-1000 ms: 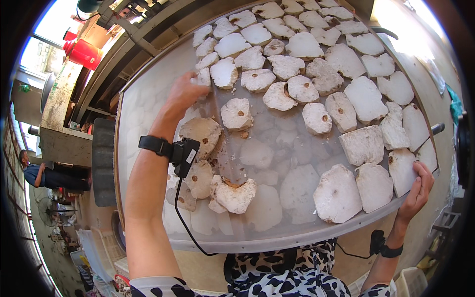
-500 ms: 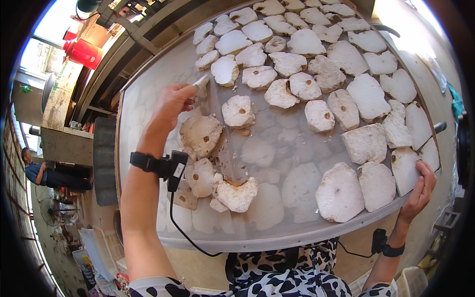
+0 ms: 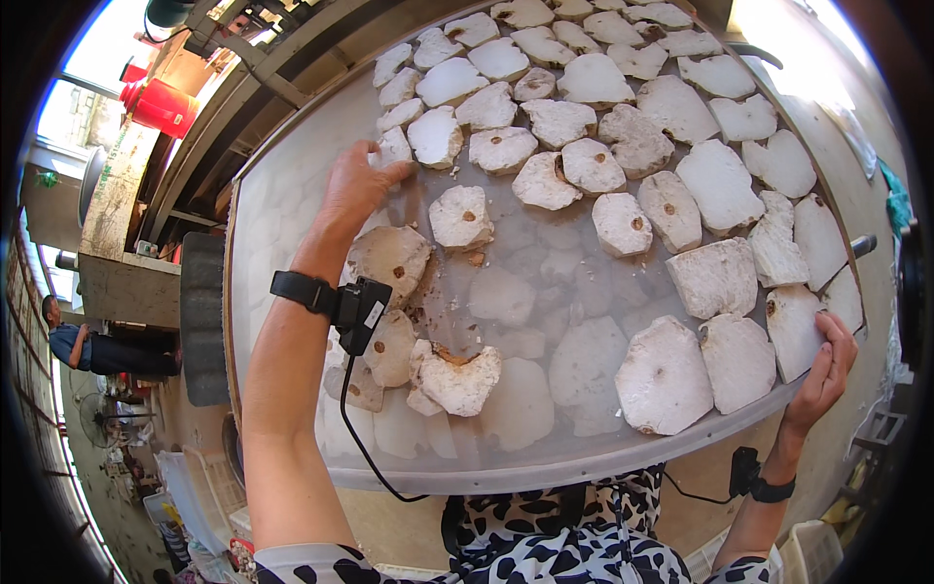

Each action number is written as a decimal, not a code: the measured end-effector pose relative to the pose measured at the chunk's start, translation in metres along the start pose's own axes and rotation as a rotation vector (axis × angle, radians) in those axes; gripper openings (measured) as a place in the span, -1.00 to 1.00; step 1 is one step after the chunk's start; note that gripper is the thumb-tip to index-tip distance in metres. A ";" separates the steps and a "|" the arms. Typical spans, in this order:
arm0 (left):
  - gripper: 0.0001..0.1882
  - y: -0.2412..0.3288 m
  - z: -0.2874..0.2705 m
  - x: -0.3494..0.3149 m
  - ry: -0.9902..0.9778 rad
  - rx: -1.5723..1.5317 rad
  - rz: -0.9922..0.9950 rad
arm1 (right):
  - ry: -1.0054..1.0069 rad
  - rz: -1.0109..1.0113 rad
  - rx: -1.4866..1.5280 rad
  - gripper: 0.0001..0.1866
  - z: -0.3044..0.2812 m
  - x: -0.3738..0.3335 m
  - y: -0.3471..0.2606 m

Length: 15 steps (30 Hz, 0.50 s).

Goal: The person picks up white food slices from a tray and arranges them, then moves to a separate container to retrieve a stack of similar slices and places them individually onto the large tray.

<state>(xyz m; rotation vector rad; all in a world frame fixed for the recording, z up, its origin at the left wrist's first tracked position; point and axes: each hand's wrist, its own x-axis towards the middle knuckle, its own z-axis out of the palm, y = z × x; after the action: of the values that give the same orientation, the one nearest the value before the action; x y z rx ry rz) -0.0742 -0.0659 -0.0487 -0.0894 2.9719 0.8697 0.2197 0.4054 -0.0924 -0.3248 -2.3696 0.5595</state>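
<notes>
My left hand (image 3: 362,185) grips a chalky white slice (image 3: 393,148) between thumb and fingers, setting it at the left end of a row, beside another white slice (image 3: 435,136). Below that hand lie a large brownish slice (image 3: 389,261) with a dark spot, partly hidden by my wrist, and a slice with a brown spot (image 3: 460,217). My right hand (image 3: 822,375) is curled over the rim of the mesh-covered tray (image 3: 584,457) at the near right corner. Its fingers touch or nearly touch an end slice (image 3: 794,331).
Many white slices cover the tray's far and right parts; others show dimly through the mesh. A notched slice (image 3: 455,380) lies near the front. Dark crumbs (image 3: 428,316) are scattered centre-left. A person (image 3: 107,336) stands far left, below a red bucket (image 3: 161,107).
My left hand has moved slightly up, bringing its slice from tilted to lying flatter at the row's end. My right hand stays at the tray's corner.
</notes>
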 end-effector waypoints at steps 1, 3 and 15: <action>-0.36 -0.001 -0.001 0.000 0.001 0.038 0.040 | 0.000 0.001 0.002 -0.68 0.000 0.000 0.000; -0.36 -0.003 -0.008 -0.004 0.006 0.081 0.077 | 0.001 -0.003 0.010 -0.68 0.001 0.000 0.001; -0.46 0.040 -0.008 -0.079 -0.101 0.283 0.554 | 0.013 -0.010 0.014 -0.68 0.001 0.000 0.004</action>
<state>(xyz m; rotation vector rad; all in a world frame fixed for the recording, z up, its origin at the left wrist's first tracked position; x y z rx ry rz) 0.0016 -0.0337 -0.0160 0.7898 3.0165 0.4438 0.2191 0.4085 -0.0945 -0.3097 -2.3528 0.5670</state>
